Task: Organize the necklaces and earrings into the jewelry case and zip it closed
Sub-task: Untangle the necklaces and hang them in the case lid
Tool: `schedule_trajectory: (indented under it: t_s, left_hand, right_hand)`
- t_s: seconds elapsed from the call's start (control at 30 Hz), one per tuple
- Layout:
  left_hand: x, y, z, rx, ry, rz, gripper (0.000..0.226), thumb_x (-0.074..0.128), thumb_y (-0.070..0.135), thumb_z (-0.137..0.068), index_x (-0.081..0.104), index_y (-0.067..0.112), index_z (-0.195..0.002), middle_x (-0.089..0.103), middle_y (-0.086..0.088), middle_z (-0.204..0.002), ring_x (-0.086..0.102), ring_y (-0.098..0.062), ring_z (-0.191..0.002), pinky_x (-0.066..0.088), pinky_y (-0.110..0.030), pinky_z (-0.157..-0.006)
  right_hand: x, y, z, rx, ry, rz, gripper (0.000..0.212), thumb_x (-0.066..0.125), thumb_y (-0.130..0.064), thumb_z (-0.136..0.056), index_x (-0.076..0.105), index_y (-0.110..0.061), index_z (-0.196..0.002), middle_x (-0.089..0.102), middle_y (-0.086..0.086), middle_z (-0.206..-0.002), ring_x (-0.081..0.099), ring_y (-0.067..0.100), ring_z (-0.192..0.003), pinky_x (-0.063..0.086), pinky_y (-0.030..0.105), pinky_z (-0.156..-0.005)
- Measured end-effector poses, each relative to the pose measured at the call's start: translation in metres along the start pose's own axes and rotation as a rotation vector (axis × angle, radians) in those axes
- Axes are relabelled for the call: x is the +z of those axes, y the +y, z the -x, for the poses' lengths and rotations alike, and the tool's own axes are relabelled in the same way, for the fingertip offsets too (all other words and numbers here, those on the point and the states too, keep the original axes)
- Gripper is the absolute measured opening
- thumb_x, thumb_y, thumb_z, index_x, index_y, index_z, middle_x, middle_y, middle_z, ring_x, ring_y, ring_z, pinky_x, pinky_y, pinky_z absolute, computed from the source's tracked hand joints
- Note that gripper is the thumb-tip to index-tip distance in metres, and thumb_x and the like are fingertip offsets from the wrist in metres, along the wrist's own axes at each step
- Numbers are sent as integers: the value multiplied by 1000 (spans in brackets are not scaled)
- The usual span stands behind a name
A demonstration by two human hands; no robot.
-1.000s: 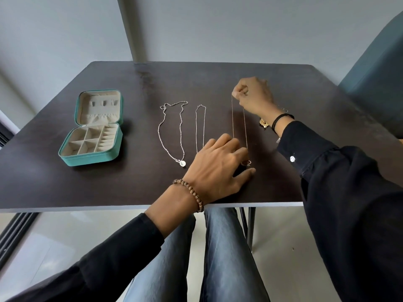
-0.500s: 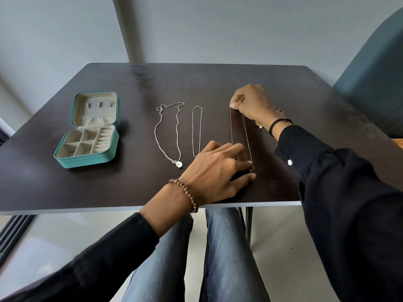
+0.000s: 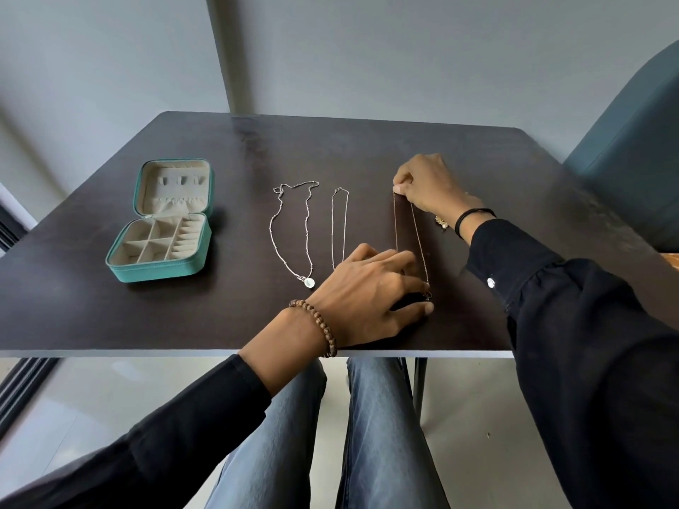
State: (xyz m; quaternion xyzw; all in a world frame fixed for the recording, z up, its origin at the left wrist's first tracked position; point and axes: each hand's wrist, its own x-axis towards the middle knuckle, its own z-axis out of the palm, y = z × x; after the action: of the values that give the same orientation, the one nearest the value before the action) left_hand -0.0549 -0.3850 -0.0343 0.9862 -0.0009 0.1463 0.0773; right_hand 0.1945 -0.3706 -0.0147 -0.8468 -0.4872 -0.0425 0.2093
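Observation:
A teal jewelry case [image 3: 161, 268] lies open at the table's left, its beige compartments bare. Three necklaces lie side by side mid-table: a silver beaded one with a round pendant [image 3: 308, 229], a thin silver chain [image 3: 340, 222], and a fine gold chain [image 3: 415, 233] on the right. My right hand [image 3: 428, 185] pinches the far end of the gold chain. My left hand [image 3: 371, 292] rests over its near end, fingers spread on the table by the small pendant. A gold earring [image 3: 441, 223] peeks out beside my right wrist.
The dark wooden table [image 3: 367, 148] has its near edge just behind my left wrist. A teal chair [image 3: 632, 170] stands at the right. My knees sit under the table.
My right hand has drawn slightly nearer with the gold chain's far end, and the chain lies a little slacker. My left hand stays over the near end.

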Motion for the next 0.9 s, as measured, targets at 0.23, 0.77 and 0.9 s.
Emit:
schedule_trajectory:
  t_s: [0.23, 0.77, 0.9]
  left_hand:
    - [-9, -19, 11, -78, 97, 10, 34, 46, 50, -98, 67, 34, -120, 60, 12, -114, 56, -8, -109, 35, -33, -98]
    - [-23, -74, 25, -322, 78, -99, 30, 50, 46, -98, 71, 31, -111, 63, 11, -116, 56, -11, -112, 36, -36, -98]
    - [-22, -74, 27, -333, 89, -69, 29, 50, 45, -99, 72, 31, -111, 63, 12, -116, 55, -11, -113, 34, -34, -96]
  right_hand:
    - [2, -29, -8, -76, 20, -107, 14, 70, -23, -92, 79, -13, -97, 75, 1, -92, 62, 13, -82, 45, 22, -82]
    - [14, -81, -30, -151, -217, 71, 5, 76, -21, -87, 81, -23, -88, 78, -3, -90, 71, 18, -92, 49, 32, -74]
    - [14, -81, -30, -143, -294, 145, 13, 67, -18, -89, 79, -13, -93, 70, -9, -89, 69, 26, -95, 56, 40, -81]
